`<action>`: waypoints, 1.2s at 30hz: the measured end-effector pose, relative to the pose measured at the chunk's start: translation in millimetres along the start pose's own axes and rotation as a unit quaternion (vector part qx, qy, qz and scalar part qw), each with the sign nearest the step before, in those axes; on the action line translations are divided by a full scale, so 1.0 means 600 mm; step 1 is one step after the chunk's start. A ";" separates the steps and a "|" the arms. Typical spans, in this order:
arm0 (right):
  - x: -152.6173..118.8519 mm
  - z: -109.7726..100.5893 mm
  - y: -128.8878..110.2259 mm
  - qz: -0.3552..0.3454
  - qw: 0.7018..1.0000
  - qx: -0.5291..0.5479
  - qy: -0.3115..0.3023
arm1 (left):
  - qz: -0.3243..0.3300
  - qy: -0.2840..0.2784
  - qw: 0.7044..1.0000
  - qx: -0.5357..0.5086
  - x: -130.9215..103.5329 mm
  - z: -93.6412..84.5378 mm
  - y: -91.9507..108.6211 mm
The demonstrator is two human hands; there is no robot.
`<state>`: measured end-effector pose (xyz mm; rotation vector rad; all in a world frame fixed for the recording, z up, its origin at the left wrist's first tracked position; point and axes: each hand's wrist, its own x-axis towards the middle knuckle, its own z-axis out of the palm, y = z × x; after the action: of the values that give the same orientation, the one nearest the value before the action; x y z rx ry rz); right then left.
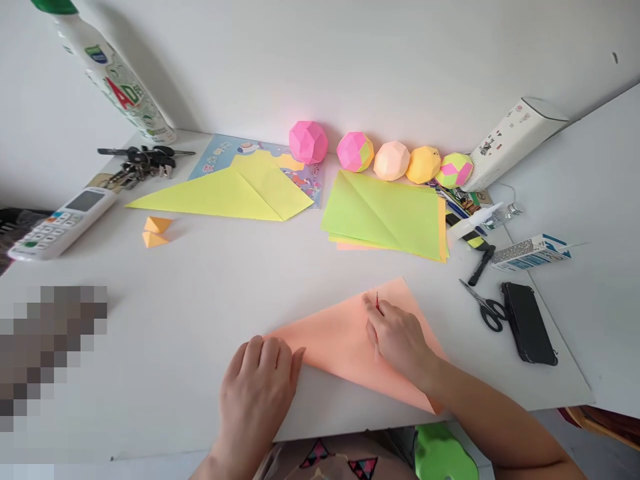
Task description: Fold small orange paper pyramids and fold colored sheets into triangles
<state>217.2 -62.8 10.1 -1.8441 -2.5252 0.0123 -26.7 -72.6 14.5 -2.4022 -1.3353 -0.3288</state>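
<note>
A folded salmon-orange sheet of paper (340, 340) lies near the front edge of the white table, its narrow tip pointing left. My left hand (260, 380) rests on that tip with its fingers curled down and the thumb alongside. On the upper part of the sheet, my right hand (397, 337) presses with its index finger stretched along the paper. Tucked in its other fingers is a thin, red-tipped, pen-like stick (377, 298), mostly hidden by the hand.
Behind lie a folded yellow sheet (240, 193) and stacked green paper (383, 213). Several paper balls (309, 142) line the wall. Scissors (487, 308), a black phone (529, 323) and a small carton (530, 253) are right. Keys (143, 160), a card terminal (65, 223) and orange folded pieces (157, 231) are left.
</note>
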 end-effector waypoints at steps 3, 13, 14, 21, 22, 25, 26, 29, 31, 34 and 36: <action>0.000 0.000 0.000 0.002 1.000 0.007 -0.002 | 0.009 0.000 1.000 0.022 0.011 0.000 -0.001; 0.004 -0.001 0.001 -0.005 1.000 0.005 -0.023 | 0.053 -0.055 0.992 -0.103 0.031 0.048 -0.049; 0.004 -0.001 0.001 -0.005 1.000 0.005 -0.026 | 0.057 -0.057 0.992 -0.101 0.031 0.052 -0.051; 0.004 0.002 0.004 -0.010 0.999 0.028 -0.028 | 0.061 -0.055 0.991 -0.110 0.019 0.063 -0.069; 0.004 0.002 0.004 -0.009 0.999 0.029 -0.029 | 0.050 -0.047 0.991 -0.116 0.016 0.065 -0.073; 0.005 0.000 0.004 -0.006 0.999 0.034 -0.041 | 0.006 -0.038 0.990 -0.137 0.010 0.073 -0.081; 0.006 -0.001 0.004 -0.006 0.998 0.038 -0.047 | -0.004 -0.041 0.989 -0.140 0.008 0.075 -0.082; 0.008 -0.002 0.003 -0.004 0.997 0.048 -0.060 | -0.002 -0.051 0.989 -0.136 0.000 0.073 -0.072; 0.008 -0.002 0.003 -0.006 0.997 0.046 -0.060 | 0.015 -0.063 0.988 -0.140 -0.005 0.065 -0.056; 0.008 -0.002 0.003 -0.005 0.998 0.035 -0.052 | 0.040 -0.084 0.981 -0.169 -0.012 0.048 -0.026; 0.009 -0.003 0.002 0.000 0.998 0.029 -0.052 | 0.062 -0.094 0.975 -0.191 -0.014 0.038 -0.005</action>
<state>217.1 -57.4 11.8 -1.8697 -2.5612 0.1846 -33.0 -67.7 -8.8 -2.8852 -1.2852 -0.3576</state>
